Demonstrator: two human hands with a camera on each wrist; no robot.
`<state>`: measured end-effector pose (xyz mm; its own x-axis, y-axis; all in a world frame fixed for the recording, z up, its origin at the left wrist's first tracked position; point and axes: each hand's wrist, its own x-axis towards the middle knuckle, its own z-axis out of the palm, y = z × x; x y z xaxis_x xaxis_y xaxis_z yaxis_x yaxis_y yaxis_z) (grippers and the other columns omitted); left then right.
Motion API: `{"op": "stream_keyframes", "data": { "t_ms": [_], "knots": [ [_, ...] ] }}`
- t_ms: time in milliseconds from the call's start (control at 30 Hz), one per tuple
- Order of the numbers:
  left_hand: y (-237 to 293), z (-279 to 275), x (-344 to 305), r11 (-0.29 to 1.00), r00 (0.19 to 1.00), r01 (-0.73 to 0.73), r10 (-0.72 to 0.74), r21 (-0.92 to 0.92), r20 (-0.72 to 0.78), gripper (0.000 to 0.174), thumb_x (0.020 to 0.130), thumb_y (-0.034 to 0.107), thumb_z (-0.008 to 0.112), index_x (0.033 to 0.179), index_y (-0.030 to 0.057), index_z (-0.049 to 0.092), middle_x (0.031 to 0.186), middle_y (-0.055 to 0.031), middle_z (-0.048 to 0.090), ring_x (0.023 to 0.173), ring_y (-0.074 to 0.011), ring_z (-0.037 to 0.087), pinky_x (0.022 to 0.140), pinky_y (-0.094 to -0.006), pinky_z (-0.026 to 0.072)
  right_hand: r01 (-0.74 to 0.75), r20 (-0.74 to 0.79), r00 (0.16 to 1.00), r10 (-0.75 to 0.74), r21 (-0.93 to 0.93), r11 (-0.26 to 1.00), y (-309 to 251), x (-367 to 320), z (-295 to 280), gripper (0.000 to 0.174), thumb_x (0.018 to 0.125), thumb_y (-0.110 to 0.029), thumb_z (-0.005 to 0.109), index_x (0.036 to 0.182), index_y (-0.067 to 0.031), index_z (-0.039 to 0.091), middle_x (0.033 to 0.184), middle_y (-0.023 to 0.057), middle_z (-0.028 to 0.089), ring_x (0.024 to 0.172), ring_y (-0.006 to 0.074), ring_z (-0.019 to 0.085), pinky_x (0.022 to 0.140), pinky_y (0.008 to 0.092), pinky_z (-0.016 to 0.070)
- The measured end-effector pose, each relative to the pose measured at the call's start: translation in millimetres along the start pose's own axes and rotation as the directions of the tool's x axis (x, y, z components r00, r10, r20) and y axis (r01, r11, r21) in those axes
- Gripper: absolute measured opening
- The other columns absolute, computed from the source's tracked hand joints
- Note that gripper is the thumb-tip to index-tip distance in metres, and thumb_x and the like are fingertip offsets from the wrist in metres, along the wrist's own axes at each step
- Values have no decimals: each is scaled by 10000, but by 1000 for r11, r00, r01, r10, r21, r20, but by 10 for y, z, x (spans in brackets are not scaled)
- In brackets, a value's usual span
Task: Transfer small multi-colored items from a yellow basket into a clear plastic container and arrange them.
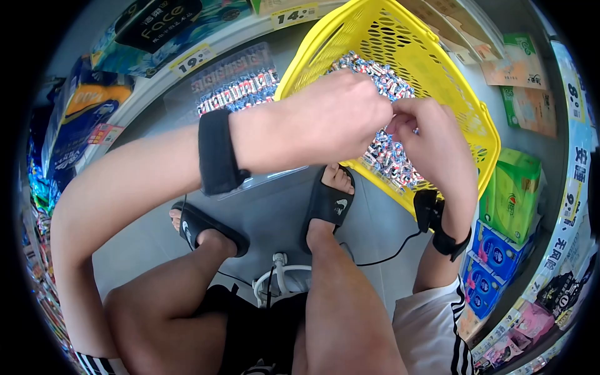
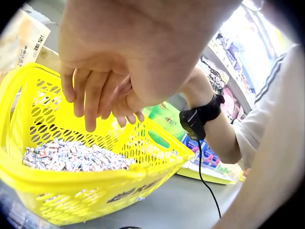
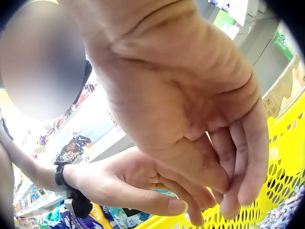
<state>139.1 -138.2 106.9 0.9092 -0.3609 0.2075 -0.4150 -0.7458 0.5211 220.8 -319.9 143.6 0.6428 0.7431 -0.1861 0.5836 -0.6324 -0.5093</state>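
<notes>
A yellow plastic basket (image 1: 489, 140) with a perforated wall holds a heap of small wrapped pieces (image 1: 395, 164) in white, blue and red, like candies. Over it, my left hand (image 1: 325, 115) reaches in from the left, back of the hand upward. In the left wrist view its fingers (image 2: 95, 95) hang down relaxed, nothing held. My right hand (image 1: 440, 140) meets it from the right, close at the fingertips. The right wrist view has that hand's thumb and loosely bent fingers (image 3: 252, 167) near together, with no object showing between them.
A clear plastic box (image 1: 240, 87) with rows of similar wrapped pieces lies left of the basket. Shelves with tissue packs (image 1: 509, 194) line the right side. Sandalled feet (image 1: 331, 197) stand close by the basket, and a black cable (image 1: 390, 256) runs from the right wrist.
</notes>
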Motion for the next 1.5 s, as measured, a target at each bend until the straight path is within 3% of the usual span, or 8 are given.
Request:
{"op": "stream_keyframes", "data": {
  "t_ms": [367, 633, 800, 967, 1033, 1100, 1167, 1500],
  "knots": [
    [-427, 280, 580, 986, 916, 165, -153, -1, 370, 230, 829, 52, 633, 992, -81, 728, 836, -296, 712, 830, -457, 729, 730, -523, 591, -239, 173, 946, 274, -196, 951, 550, 586, 230, 339, 815, -26, 641, 1124, -15, 780, 978, 259, 763, 995, 404, 748, 904, 447, 574],
    [-677, 426, 882, 962, 786, 194, -269, 191, 557, 310, 833, -1, 618, 1119, -48, 728, 965, -286, 726, 951, -412, 735, 757, -476, 582, -286, 403, 859, 315, -133, 949, 1099, 1026, 649, 393, 876, -193, 775, 1235, -36, 741, 878, 120, 783, 728, 176, 757, 647, 338, 616],
    [-867, 751, 1001, 941, 741, 172, -318, 291, 592, 394, 932, 148, 659, 1318, 89, 715, 1258, -181, 746, 1142, -376, 723, 918, -474, 585, -297, 356, 890, 284, -17, 955, 1240, 1022, 900, 368, 866, -229, 806, 1177, -42, 747, 828, 119, 786, 723, 199, 764, 664, 353, 614],
    [-897, 925, 925, 923, 696, 221, -375, 314, 612, 409, 944, 215, 691, 1330, 81, 714, 1233, -178, 754, 1147, -368, 728, 943, -477, 586, -206, 326, 915, 237, -125, 970, 1294, 1074, 1057, 310, 860, -259, 813, 1079, -41, 781, 819, 119, 787, 738, 216, 765, 687, 373, 599],
    [-1010, 1011, 945, 935, 676, 189, -346, 300, 651, 392, 950, 230, 689, 1321, 109, 723, 1216, -162, 761, 1134, -358, 729, 931, -469, 586, -291, 292, 911, 290, -44, 956, 1307, 1071, 1081, 287, 801, -172, 775, 1077, -105, 812, 1069, 168, 792, 1014, 354, 758, 875, 437, 598],
    [-1096, 1055, 922, 940, 716, 239, -339, 243, 610, 328, 939, 209, 698, 1252, 123, 743, 1171, -152, 770, 1093, -351, 732, 895, -462, 581, -237, 275, 929, 246, -68, 969, 1370, 1093, 1143, 320, 831, -251, 843, 1074, -50, 790, 838, 110, 795, 762, 223, 774, 717, 371, 606],
    [-1134, 1067, 929, 958, 743, 220, -287, 185, 605, 265, 924, 184, 710, 1179, 123, 747, 1123, -152, 772, 1048, -350, 730, 860, -461, 570, -315, 333, 888, 318, -65, 947, 1406, 1114, 1180, 291, 797, -230, 848, 1083, -176, 830, 1078, 128, 803, 1019, 311, 766, 900, 421, 604],
    [-1029, 1020, 937, 930, 672, 267, -368, 253, 643, 279, 921, 159, 687, 1195, 136, 733, 1141, -132, 770, 1062, -341, 733, 880, -452, 578, -330, 217, 906, 362, -172, 928, 1342, 1074, 1202, 329, 760, -335, 921, 1038, -176, 845, 1113, 142, 799, 1049, 322, 766, 909, 448, 611]
  ]
}}
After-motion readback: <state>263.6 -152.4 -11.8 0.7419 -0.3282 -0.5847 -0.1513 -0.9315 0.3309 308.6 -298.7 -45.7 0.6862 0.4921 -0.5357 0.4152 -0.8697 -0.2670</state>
